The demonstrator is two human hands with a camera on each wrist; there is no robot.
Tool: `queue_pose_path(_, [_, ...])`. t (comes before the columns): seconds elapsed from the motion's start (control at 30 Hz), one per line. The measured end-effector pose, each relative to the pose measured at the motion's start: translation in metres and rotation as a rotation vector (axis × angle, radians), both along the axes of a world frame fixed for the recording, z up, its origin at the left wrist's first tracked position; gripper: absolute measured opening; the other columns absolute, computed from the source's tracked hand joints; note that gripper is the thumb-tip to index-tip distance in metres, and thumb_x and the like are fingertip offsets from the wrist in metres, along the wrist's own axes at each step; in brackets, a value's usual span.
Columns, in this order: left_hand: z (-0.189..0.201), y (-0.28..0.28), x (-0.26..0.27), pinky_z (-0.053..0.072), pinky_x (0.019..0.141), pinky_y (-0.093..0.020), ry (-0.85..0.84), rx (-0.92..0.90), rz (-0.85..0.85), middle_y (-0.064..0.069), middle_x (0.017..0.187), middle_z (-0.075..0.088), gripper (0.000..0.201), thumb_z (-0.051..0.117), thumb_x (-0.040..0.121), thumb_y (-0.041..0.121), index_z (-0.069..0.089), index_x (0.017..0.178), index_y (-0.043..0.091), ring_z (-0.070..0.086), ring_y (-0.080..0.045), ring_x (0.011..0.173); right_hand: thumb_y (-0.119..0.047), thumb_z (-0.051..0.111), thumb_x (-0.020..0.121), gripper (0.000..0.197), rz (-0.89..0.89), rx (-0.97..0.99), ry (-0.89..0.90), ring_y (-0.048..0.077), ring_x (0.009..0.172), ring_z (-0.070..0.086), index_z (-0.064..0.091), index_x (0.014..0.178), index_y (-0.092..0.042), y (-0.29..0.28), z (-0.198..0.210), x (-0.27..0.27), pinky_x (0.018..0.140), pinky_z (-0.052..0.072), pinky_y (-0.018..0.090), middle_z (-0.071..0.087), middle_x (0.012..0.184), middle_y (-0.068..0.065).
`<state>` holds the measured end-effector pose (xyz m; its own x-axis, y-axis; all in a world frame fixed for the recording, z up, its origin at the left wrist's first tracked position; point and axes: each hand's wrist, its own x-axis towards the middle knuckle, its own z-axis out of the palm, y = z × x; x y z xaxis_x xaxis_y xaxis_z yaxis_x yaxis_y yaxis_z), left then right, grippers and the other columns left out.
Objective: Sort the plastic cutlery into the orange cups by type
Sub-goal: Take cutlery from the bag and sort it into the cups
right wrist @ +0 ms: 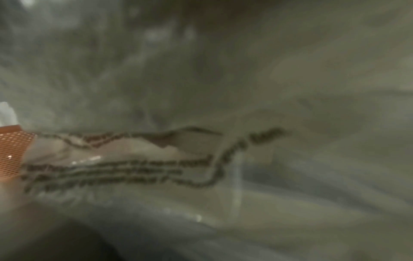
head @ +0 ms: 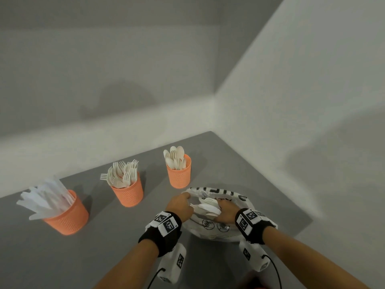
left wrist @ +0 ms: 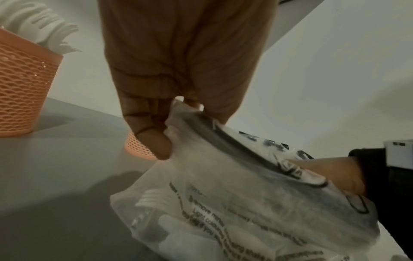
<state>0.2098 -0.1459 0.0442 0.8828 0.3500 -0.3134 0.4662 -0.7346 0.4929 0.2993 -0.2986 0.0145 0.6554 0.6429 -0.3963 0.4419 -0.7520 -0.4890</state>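
Three orange mesh cups stand on the grey table: the knife cup (head: pixel 66 220) at left, the fork cup (head: pixel 129 192) in the middle, the spoon cup (head: pixel 179 176) at right. In front of the spoon cup lies a translucent printed plastic bag (head: pixel 210 228) with white cutlery (head: pixel 208 207) showing in its mouth. My left hand (head: pixel 181 205) pinches the bag's rim (left wrist: pixel 178 113) between thumb and fingers and holds it up. My right hand (head: pixel 227 211) reaches into the bag's mouth and grips a bundle of the cutlery. The right wrist view shows only blurred bag film (right wrist: pixel 223 88).
White walls meet in a corner behind the cups, close to the spoon cup. The table's right edge (head: pixel 304 224) runs just beyond the bag. Bare grey tabletop (head: pixel 108 236) lies between the cups and my forearms.
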Motion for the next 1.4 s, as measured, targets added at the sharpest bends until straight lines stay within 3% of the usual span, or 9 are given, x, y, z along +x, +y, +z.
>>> queue_pose_path(0.2, [0.001, 0.000, -0.001, 0.054, 0.085, -0.036, 0.035, -0.222, -0.001, -0.018, 0.132, 0.050, 0.045, 0.039, 0.092, 0.007, 0.039, 0.137, 0.008, 0.060, -0.033, 0.106, -0.029, 0.066, 0.083, 0.044, -0.008, 0.080, 0.012, 0.021, 0.104, 0.059, 0.056, 0.123, -0.014, -0.003, 0.004, -0.001, 0.087, 0.045, 0.025, 0.064, 0.117, 0.005])
queue_pose_path(0.37, [0.000, 0.001, -0.001, 0.050, 0.042, -0.017, 0.008, -0.412, 0.087, -0.017, 0.117, 0.050, 0.044, 0.034, 0.093, 0.003, 0.041, 0.136, 0.007, 0.056, -0.015, 0.065, -0.034, 0.069, 0.079, 0.043, 0.032, 0.046, -0.016, 0.019, 0.095, 0.058, 0.058, 0.117, -0.015, 0.000, 0.006, -0.002, 0.088, 0.047, 0.026, 0.065, 0.106, 0.003])
queue_pose_path(0.53, [0.004, -0.003, -0.002, 0.059, 0.069, -0.032, 0.021, -0.303, 0.126, -0.020, 0.127, 0.055, 0.040, 0.040, 0.092, 0.004, 0.046, 0.131, 0.005, 0.063, -0.036, 0.103, -0.029, 0.069, 0.080, 0.030, 0.051, 0.043, 0.025, 0.012, 0.079, 0.054, 0.059, 0.105, -0.017, -0.003, 0.014, 0.000, 0.068, 0.039, 0.014, 0.056, 0.084, -0.009])
queue_pose_path(0.67, [0.001, -0.001, 0.001, 0.050, 0.093, -0.041, 0.080, -0.234, 0.092, -0.016, 0.135, 0.049, 0.038, 0.038, 0.095, 0.010, 0.045, 0.131, 0.003, 0.058, -0.037, 0.111, -0.043, 0.069, 0.059, 0.050, -0.009, 0.076, 0.046, 0.017, 0.089, 0.061, 0.057, 0.105, -0.026, -0.009, 0.018, 0.005, 0.078, 0.049, 0.027, 0.064, 0.094, -0.005])
queue_pose_path(0.83, [0.000, -0.004, 0.001, 0.056, 0.081, -0.041, 0.042, -0.287, 0.126, -0.017, 0.131, 0.052, 0.038, 0.039, 0.093, 0.008, 0.046, 0.130, 0.005, 0.062, -0.037, 0.104, -0.015, 0.063, 0.083, 0.014, -0.062, 0.171, 0.100, 0.010, 0.071, 0.051, 0.056, 0.095, -0.017, -0.007, 0.031, 0.005, 0.068, 0.045, 0.022, 0.054, 0.084, -0.003])
queue_pose_path(0.97, [0.005, -0.006, -0.001, 0.055, 0.047, -0.024, 0.035, -0.467, 0.150, -0.008, 0.116, 0.050, 0.034, 0.040, 0.094, 0.013, 0.049, 0.127, 0.011, 0.061, -0.026, 0.079, -0.011, 0.066, 0.084, 0.014, -0.162, 0.376, 0.201, 0.004, 0.059, 0.052, 0.057, 0.094, -0.013, -0.002, 0.044, 0.008, 0.051, 0.041, 0.010, 0.054, 0.074, -0.004])
queue_pose_path(1.17, [0.020, 0.008, -0.011, 0.047, 0.072, -0.028, -0.257, -0.325, 0.099, -0.002, 0.079, 0.054, 0.024, 0.044, 0.096, 0.025, 0.061, 0.089, 0.009, 0.050, -0.013, 0.071, -0.009, 0.061, 0.087, 0.022, -0.406, 0.732, 0.347, 0.006, 0.038, 0.045, 0.052, 0.067, -0.014, 0.025, 0.079, 0.021, 0.047, 0.044, 0.017, 0.049, 0.045, -0.005])
queue_pose_path(1.27, [0.032, 0.018, -0.022, 0.042, 0.061, -0.019, -0.451, -0.679, 0.388, -0.002, 0.077, 0.056, 0.023, 0.040, 0.097, 0.015, 0.061, 0.098, 0.005, 0.050, -0.009, 0.064, -0.008, 0.055, 0.090, 0.041, -0.459, 0.917, 0.486, 0.004, 0.032, 0.039, 0.045, 0.051, -0.015, 0.052, 0.091, 0.017, 0.044, 0.040, 0.015, 0.041, 0.034, -0.008])
queue_pose_path(1.4, [0.041, 0.031, -0.040, 0.047, 0.070, -0.031, -0.425, -1.283, 0.723, -0.016, 0.087, 0.060, 0.030, 0.034, 0.099, 0.019, 0.055, 0.090, 0.001, 0.056, -0.023, 0.077, -0.008, 0.056, 0.088, 0.036, -0.428, 1.069, 0.588, 0.005, 0.032, 0.037, 0.048, 0.054, -0.017, 0.099, 0.103, -0.005, 0.042, 0.036, 0.017, 0.040, 0.035, -0.008])
